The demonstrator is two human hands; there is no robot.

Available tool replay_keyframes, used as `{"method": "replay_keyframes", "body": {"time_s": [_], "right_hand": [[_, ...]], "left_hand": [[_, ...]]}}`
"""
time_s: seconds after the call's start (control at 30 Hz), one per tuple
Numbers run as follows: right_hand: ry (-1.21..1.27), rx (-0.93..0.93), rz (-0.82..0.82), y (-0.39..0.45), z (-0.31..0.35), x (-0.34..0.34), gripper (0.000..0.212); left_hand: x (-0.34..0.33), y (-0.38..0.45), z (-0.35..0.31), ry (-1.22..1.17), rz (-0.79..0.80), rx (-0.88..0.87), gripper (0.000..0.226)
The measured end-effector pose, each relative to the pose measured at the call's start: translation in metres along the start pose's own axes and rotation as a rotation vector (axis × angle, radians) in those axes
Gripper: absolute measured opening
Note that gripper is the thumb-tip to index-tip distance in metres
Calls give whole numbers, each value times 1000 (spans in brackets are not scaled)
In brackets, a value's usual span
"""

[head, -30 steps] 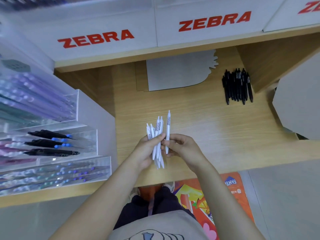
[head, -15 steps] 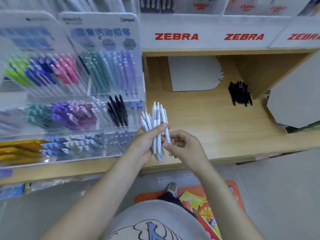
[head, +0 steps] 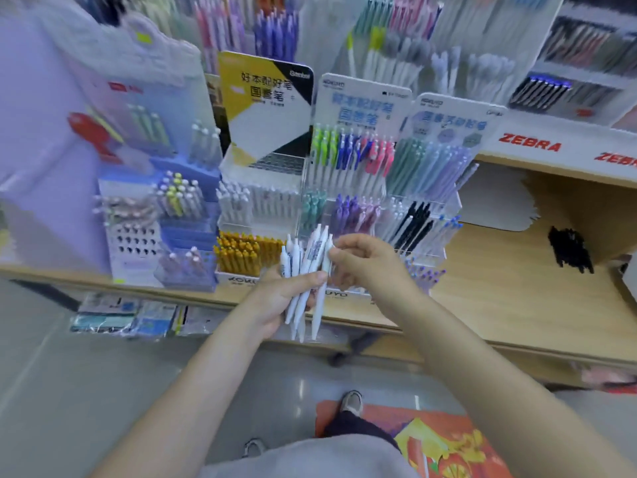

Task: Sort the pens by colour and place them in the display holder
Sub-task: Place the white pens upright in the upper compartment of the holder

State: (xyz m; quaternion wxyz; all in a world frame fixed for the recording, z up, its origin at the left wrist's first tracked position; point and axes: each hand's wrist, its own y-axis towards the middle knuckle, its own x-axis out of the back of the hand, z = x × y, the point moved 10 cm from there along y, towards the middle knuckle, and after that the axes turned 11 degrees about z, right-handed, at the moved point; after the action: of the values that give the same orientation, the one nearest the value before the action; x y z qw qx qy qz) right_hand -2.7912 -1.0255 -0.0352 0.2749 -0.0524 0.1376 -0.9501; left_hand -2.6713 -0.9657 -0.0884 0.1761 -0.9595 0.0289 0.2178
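My left hand (head: pixel 275 298) grips a bundle of several white pens (head: pixel 303 281), held upright in front of the shelf edge. My right hand (head: pixel 362 260) pinches the upper part of one white pen at the right side of that bundle. Behind the hands stands a clear acrylic display holder (head: pixel 344 188) with tiers of pens grouped by colour: green, blue, pink, teal, purple. A compartment of white pens (head: pixel 248 205) sits to its left, above yellow pens (head: pixel 244 253). A loose pile of black pens (head: pixel 568 250) lies on the wooden shelf at the right.
The wooden shelf (head: pixel 499 291) runs across the view, with white ZEBRA header boards (head: pixel 551 146) above the open bay at right. More pen racks fill the back and the left side. Packets (head: pixel 131 319) sit under the shelf at left. An orange mat (head: pixel 431 439) lies by my feet.
My view has swung left from the open bay to the pen displays. Both hands have stayed together on the white pens and now sit in front of the acrylic holder.
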Motion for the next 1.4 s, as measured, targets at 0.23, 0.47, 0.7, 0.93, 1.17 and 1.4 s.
{"method": "replay_keyframes", "body": {"time_s": [0.23, 0.47, 0.7, 0.93, 1.17, 1.4], "right_hand": [[-9, 32, 19, 28, 18, -49, 11], [-138, 186, -121, 91, 47, -30, 6], [-324, 226, -145, 155, 37, -34, 16], [-355, 158, -248, 176, 14, -43, 20], [-479, 130, -325, 181, 15, -65, 7], [-728, 158, -372, 195, 25, -85, 11]], "left_hand": [[71, -23, -20, -58, -115, 10, 14], [139, -9, -39, -227, -294, 40, 14], [176, 26, -62, -251, -315, 26, 20], [205, 48, -63, -240, -277, 71, 28], [221, 70, -78, -166, -158, 107, 25], [222, 79, -85, -106, -29, 139, 43]]}}
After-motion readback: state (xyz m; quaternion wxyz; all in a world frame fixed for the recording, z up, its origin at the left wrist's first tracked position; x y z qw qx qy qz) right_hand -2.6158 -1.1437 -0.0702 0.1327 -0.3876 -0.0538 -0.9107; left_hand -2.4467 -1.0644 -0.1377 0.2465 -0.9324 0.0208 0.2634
